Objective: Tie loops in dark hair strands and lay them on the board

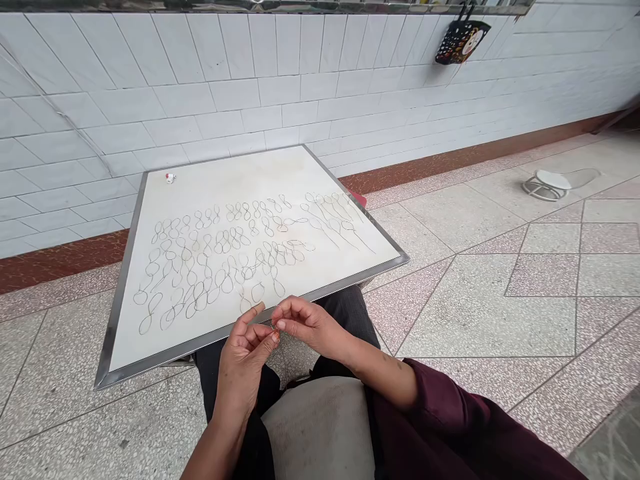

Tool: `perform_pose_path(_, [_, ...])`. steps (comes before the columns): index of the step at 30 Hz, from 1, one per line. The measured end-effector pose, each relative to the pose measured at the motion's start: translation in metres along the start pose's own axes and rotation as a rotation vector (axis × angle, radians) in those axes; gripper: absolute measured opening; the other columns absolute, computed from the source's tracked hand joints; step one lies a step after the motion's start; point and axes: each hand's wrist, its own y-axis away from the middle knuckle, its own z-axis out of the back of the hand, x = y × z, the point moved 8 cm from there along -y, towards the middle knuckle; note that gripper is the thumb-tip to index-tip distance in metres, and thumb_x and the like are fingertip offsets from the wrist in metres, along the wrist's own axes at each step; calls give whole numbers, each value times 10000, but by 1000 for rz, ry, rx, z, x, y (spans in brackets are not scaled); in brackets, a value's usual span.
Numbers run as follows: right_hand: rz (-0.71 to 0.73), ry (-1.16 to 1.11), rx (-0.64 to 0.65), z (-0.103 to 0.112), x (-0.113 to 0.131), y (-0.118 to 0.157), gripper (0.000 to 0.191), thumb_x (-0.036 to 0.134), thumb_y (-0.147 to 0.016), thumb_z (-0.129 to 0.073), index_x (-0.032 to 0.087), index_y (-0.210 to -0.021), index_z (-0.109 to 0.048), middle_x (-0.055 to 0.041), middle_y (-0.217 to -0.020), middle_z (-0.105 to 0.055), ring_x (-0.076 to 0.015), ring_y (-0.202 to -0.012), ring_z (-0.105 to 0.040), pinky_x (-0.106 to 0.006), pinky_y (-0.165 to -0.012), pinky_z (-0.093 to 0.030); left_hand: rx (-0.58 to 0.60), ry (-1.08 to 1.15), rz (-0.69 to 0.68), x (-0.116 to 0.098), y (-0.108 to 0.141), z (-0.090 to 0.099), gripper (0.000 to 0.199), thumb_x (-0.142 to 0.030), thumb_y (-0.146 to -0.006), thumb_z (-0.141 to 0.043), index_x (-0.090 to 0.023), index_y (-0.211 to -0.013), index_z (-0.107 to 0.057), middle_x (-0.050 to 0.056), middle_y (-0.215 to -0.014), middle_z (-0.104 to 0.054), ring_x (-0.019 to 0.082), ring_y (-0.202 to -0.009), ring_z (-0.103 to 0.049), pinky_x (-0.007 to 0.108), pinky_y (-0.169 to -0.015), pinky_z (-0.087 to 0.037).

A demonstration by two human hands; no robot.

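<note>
My left hand (245, 353) and my right hand (310, 325) meet fingertip to fingertip at the near edge of the white table (240, 167). Both are closed in a pinch, thumb against fingers, on a thin wire (274, 327) that is mostly hidden between them. On the tabletop, rows of thin wire loops twisted into figure-eights (200, 293) lie just beyond my fingers. Toward the right side are several single wire loops with long straight tails (345, 230).
A small white-and-red object (171, 178) sits at the table's far left corner. The table has a grey metal rim against a white tiled wall (280, 100). A black basket (463, 41) hangs on the wall. A low white stool (550, 181) stands on the floor at right.
</note>
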Motion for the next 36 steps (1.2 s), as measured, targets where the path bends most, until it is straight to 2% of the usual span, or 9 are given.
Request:
perform_pose_path(6, [-64,-56,-4,-1,-11,0,227,338,-839,-751,205,-984,-637,-10,-927,-676,-145,-854,-640,-313,-826,-507,-39,34,-62,0,1,2,563,-327,-758,-809,-227,-1276,-612,-34,-754,-663,150,-744,-597,312,-830,-489])
perform_pose_path(12, [-8,47,-92,1,-9,4,145,288,-855,-714,212,-961,-651,-8,-906,-671,-144,-823,-621,-304,-795,-487,-72,51,-55,3,2,3,561,-319,-747,-813,-226,-1263,-611,-40,-766,-659,134,-749,-595,302,-848,-483])
perform_pose_path(17, [-16,43,-104,1,-12,7,191,360,-865,-715,211,-957,-639,-3,-873,-655,-146,-801,-611,-300,-772,-484,-91,55,-59,3,2,4,578,-327,-748,-815,-212,-1272,-602,-38,-755,-660,139,-755,-589,313,-870,-474])
perform_pose_path(23, [2,23,-84,1,-9,6,288,486,-946,-613,219,-1054,-634,-8,-893,-653,-156,-849,-635,-330,-840,-508,-62,39,-49,7,3,2,581,-351,-757,-810,-204,-1276,-593,-34,-738,-655,153,-742,-578,305,-814,-466])
perform_pose_path(29, [9,72,-57,-1,-6,6,303,490,-967,-577,219,-1081,-649,-9,-872,-660,-156,-829,-639,-330,-819,-519,-42,65,-37,7,4,0,561,-349,-740,-817,-214,-1247,-619,-37,-720,-643,153,-713,-579,301,-766,-471])
perform_pose_path(36, [24,150,-21,-2,0,3,313,483,-980,-541,208,-1056,-669,-15,-881,-647,-148,-782,-609,-312,-758,-511,2,56,-40,7,3,-4,507,-330,-760,-802,-207,-1223,-637,-40,-697,-632,143,-695,-563,307,-785,-475])
